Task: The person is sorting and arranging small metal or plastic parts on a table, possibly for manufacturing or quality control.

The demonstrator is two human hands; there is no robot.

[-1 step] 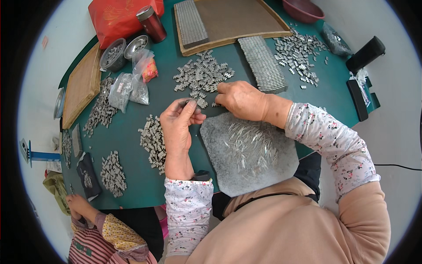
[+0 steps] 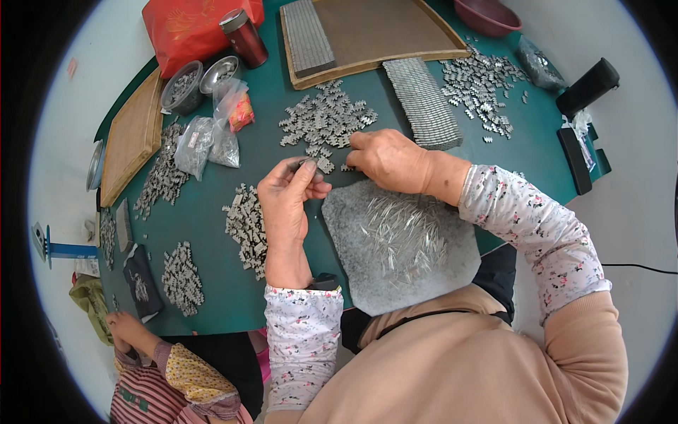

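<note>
My left hand (image 2: 288, 194) is closed, thumb pressed to the fingers; whatever it pinches is too small and hidden to name. Across from it, my right hand (image 2: 390, 161) is bent down with its fingers drawn together. A small toothed metal piece (image 2: 345, 168) shows at its fingertips. Just beyond both hands lies a loose pile of grey toothed metal pieces (image 2: 326, 116). Beneath my right wrist a grey felt pad (image 2: 353, 275) hangs over the table edge, with many thin shiny metal pins (image 2: 406, 237) scattered on it.
A wooden tray (image 2: 395, 67) with a block of stacked metal strips (image 2: 308, 39) stands at the back. Rows of metal pieces (image 2: 424, 106) lie before it. Left are more piles (image 2: 246, 230), plastic bags (image 2: 194, 145) and a red tumbler (image 2: 244, 39). Another person's hands (image 2: 131, 331) rest lower left.
</note>
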